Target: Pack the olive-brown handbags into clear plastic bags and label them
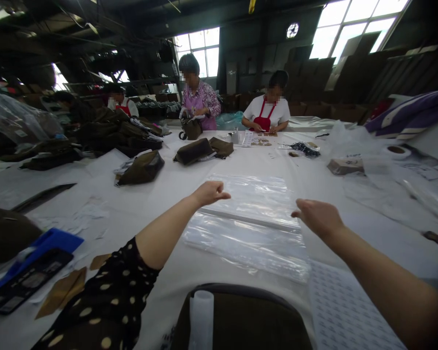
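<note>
While both arms reach forward over the white worktop (138, 204), the left hand (209, 192) hovers with fingers loosely curled and pointing ahead, holding nothing, right at the left edge of a stack of clear plastic bags (250, 226). The right hand (317, 216) is likewise relaxed and half open, empty, just above the right edge of the same stack. The bags lie flat in the middle of the worktop, straight ahead of the person, between the two hands. Nearest the camera sits a dark olive bag (241, 318) with a white roll (201, 318) lying on it. A sheet of small printed labels (345, 311) lies beside it on the right. To the left rests a blue tray (29, 270) and some brown paper tags (63, 289). Further off, several olive bags (140, 167) lie on the worktop, and three co-workers sit or stand at the far end.
</note>
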Tool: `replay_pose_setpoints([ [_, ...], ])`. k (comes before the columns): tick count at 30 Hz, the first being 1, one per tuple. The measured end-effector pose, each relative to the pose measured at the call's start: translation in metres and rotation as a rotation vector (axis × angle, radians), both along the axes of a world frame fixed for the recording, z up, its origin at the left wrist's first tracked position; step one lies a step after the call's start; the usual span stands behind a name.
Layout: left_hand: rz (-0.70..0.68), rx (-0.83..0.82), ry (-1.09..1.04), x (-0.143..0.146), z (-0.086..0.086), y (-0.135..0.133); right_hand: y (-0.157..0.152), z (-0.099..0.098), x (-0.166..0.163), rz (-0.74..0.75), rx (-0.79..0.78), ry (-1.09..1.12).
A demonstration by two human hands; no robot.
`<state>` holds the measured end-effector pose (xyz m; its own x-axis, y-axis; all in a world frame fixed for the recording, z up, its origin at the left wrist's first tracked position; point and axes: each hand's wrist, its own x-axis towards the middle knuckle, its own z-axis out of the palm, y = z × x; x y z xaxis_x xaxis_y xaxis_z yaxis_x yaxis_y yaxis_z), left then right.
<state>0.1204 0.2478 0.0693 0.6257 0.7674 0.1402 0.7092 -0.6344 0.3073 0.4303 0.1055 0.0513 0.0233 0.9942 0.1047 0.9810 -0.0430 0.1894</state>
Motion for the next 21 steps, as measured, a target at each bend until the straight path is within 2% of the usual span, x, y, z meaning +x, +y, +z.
replay_pose_setpoints([
  [2,0.032,0.03,-0.13,-0.009,0.009,-0.014,-0.015,0.011,-0.001,-0.024,0.119,-0.051],
  [3,0.049,0.012,-0.213,-0.016,0.008,-0.024,-0.026,0.011,-0.003,-0.023,0.172,-0.058],
  [5,0.093,-0.068,-0.365,-0.034,-0.002,-0.049,-0.05,0.001,-0.009,-0.012,0.227,-0.006],
  [7,0.169,-0.146,-0.459,-0.054,-0.021,-0.074,-0.075,-0.02,-0.014,-0.041,0.248,0.128],
  [10,0.361,-0.182,-0.587,-0.084,-0.051,-0.107,-0.107,-0.057,-0.019,-0.19,0.27,0.445],
  [12,0.528,-0.224,-0.717,-0.098,-0.07,-0.124,-0.125,-0.08,-0.024,-0.357,0.297,0.806],
  [14,0.689,-0.298,-0.871,-0.105,-0.085,-0.137,-0.139,-0.1,-0.031,-0.534,0.335,1.173],
  [16,0.803,-0.411,-1.038,-0.105,-0.097,-0.146,-0.148,-0.114,-0.04,-0.663,0.376,1.422],
  [18,0.847,-0.532,-1.209,-0.102,-0.099,-0.152,-0.152,-0.121,-0.045,-0.702,0.4,1.551],
  [21,0.82,-0.643,-1.426,-0.099,-0.084,-0.163,-0.153,-0.111,-0.048,-0.662,0.396,1.772],
])
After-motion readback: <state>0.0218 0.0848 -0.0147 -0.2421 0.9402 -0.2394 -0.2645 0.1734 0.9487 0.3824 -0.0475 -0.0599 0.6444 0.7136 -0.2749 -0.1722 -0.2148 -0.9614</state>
